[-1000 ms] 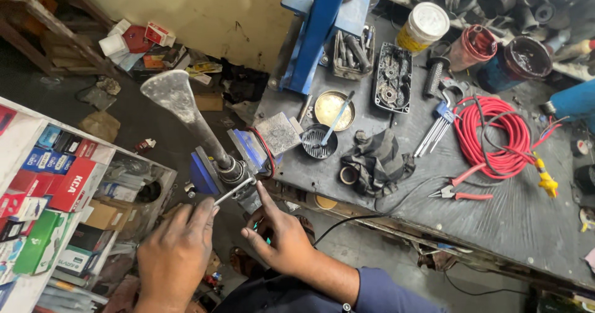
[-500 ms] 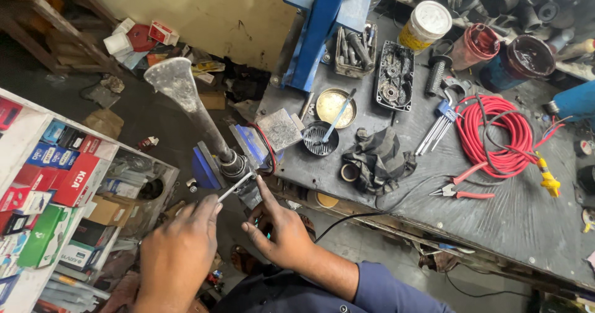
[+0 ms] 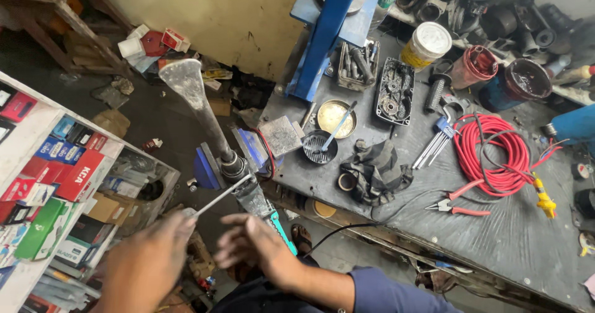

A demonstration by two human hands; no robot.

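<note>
A long grey metal part with a flat flared top stands tilted, clamped in a blue bench vise at the bench's left corner. A thin silver vise handle rod slants down-left from the vise. My left hand, blurred, closes on the rod's lower end. My right hand hovers just below the vise with fingers spread and nothing in it, beside a teal-handled tool.
The dark workbench carries a red cable coil, red-handled pliers, hex keys, a dark rag, small bowls and a blue upright frame. A white shelf of coloured boxes stands at left.
My left hand has slid down and left with the rod's end, so the rod now slants more. My right hand has spread its fingers under the vise.
</note>
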